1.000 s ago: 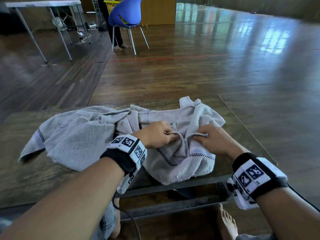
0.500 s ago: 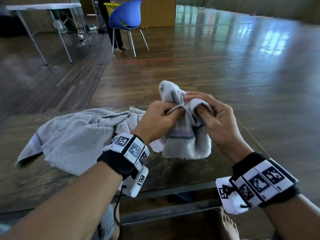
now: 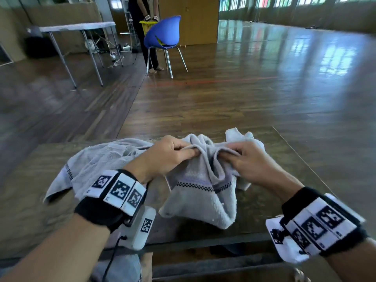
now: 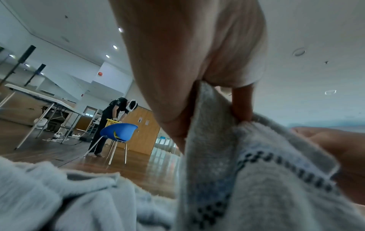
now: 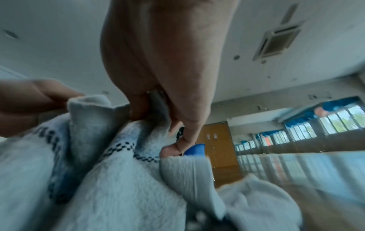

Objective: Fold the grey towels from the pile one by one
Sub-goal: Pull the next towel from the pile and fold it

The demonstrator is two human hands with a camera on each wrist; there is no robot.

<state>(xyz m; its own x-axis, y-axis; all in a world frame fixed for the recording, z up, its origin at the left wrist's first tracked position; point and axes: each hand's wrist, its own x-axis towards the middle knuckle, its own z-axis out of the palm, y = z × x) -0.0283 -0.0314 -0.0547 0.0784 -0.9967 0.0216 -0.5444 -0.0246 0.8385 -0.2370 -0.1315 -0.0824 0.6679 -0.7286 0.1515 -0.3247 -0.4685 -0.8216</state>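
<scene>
Both the left hand [image 3: 166,157] and the right hand [image 3: 247,162] pinch the bunched hem of a grey towel [image 3: 200,197], limp and light, sagging onto the desk [image 3: 30,200] beside the pile [image 3: 101,159], best gripped at its corners.

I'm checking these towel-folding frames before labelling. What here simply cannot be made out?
- Head view: the held towel is bunched between the left hand and right hand; its corners are buried in folds.
- Head view: how many towels form the pile; the left arm covers part of it.
- Right wrist view: the blue chair is mostly behind the fingers.
</scene>
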